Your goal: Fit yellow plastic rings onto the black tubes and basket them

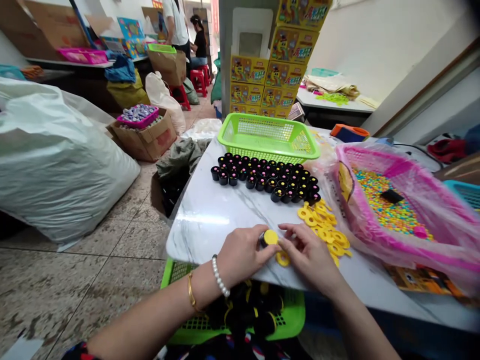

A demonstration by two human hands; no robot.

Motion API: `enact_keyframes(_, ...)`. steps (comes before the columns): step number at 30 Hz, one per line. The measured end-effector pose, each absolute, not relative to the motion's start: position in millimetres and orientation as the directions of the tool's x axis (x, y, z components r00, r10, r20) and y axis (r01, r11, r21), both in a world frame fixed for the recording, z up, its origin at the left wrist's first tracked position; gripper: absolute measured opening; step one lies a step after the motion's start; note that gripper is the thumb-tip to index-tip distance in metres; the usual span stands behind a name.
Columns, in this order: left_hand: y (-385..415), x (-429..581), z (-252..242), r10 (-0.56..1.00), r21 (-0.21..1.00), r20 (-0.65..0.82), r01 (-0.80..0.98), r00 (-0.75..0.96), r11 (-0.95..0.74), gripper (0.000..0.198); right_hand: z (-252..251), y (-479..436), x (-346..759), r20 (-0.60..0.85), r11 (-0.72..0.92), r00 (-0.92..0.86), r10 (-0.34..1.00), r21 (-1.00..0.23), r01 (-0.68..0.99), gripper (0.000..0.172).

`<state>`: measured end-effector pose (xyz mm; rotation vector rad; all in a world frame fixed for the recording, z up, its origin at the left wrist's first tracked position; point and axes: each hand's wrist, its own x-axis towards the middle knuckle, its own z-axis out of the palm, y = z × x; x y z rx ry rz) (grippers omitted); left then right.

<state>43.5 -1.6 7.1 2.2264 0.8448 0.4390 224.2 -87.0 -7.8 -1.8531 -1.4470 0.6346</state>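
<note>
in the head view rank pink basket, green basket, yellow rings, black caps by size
1. Pink basket, looks largest, though it sits nearer the camera
2. Green basket
3. Yellow rings and black caps, too alike to rank

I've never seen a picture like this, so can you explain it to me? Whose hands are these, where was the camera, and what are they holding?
These are a real person's hands, not a machine's. The camera sits on the person's head, so you see what they see, looking forward and down. This one picture comes from that camera.

The left hand is holding a small black cup with a yellow top. The right hand is close beside it.

On the white marble-look table there are rows of black cups and a pile of yellow rings. There is also a bright green basket and a pink basket full of tiny colored beads.
</note>
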Motion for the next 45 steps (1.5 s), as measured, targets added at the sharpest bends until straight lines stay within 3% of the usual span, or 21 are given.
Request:
enact_keyframes(4,-24.5,17.1,26.0,0.510,0.613,-0.010,0.408,0.860,-0.677,0.014,4.9,-88.3,224.9,-0.012,-0.036,0.038,0.999,-0.685,0.727,0.032)
enact_keyframes(7,-30.6,1.4,39.7,0.395,0.627,-0.080,0.354,0.915,-0.694,0.019,5.5,-83.9,223.1,-0.014,-0.038,0.039,0.999,-0.659,0.751,0.035)
enact_keyframes(11,-3.2,28.0,39.6,0.487,0.644,0.083,0.327,0.869,-0.691,0.041,-2.3,-78.1,214.6,-0.015,-0.075,0.082,0.997,-0.580,0.811,0.019)
enact_keyframes(14,37.3,73.0,25.0,0.579,0.498,0.229,0.417,0.782,-0.760,0.036,-3.3,-79.0,214.2,-0.011,-0.076,0.085,0.996,-0.588,0.805,0.006)
enact_keyframes(15,50.0,87.2,19.7,0.538,0.410,0.264,0.412,0.800,-0.814,0.036,-2.6,-81.1,216.2,-0.006,-0.064,0.075,0.997,-0.607,0.792,0.007)
enact_keyframes(18,75.7,117.1,7.3,0.479,0.331,0.273,0.387,0.834,-0.861,0.022,0.4,-91.8,224.2,0.005,-0.021,0.033,0.999,-0.669,0.743,0.022)
enact_keyframes(21,83.4,127.0,1.9,0.469,0.311,0.262,0.386,0.844,-0.869,0.015,2.0,-103.4,229.3,0.008,0.016,-0.015,1.000,-0.658,0.753,0.032)
enact_keyframes(25,85.3,128.5,0.8,0.494,0.315,0.259,0.411,0.830,-0.855,0.014,4.4,-110.8,234.2,-0.014,0.051,-0.079,0.997,-0.660,0.750,0.027)
enact_keyframes(29,87.9,133.5,-1.3,0.527,0.328,0.265,0.438,0.808,-0.837,0.014,7.1,-113.2,235.0,-0.059,0.039,-0.105,0.993,-0.666,0.745,0.033)
enact_keyframes(36,78.0,112.7,11.4,0.504,0.383,0.265,0.390,0.822,-0.837,0.008,7.9,-110.5,223.3,-0.184,-0.136,0.031,0.982,-0.592,0.794,0.009)
enact_keyframes(39,65.2,85.1,19.5,0.473,0.440,0.261,0.332,0.841,-0.834,0.007,3.3,-104.0,232.1,-0.225,-0.284,0.174,0.959,-0.745,0.603,0.005)
enact_keyframes(42,54.7,65.7,17.1,0.447,0.554,0.232,0.260,0.864,-0.791,0.007,-1.6,-91.7,242.9,-0.301,-0.347,0.270,0.915,-0.927,0.140,0.025)
enact_keyframes(45,49.7,62.0,5.5,0.519,0.682,0.213,0.254,0.828,-0.686,0.019,-1.2,-73.5,245.8,-0.360,-0.305,0.283,0.889,-0.927,-0.220,0.034)
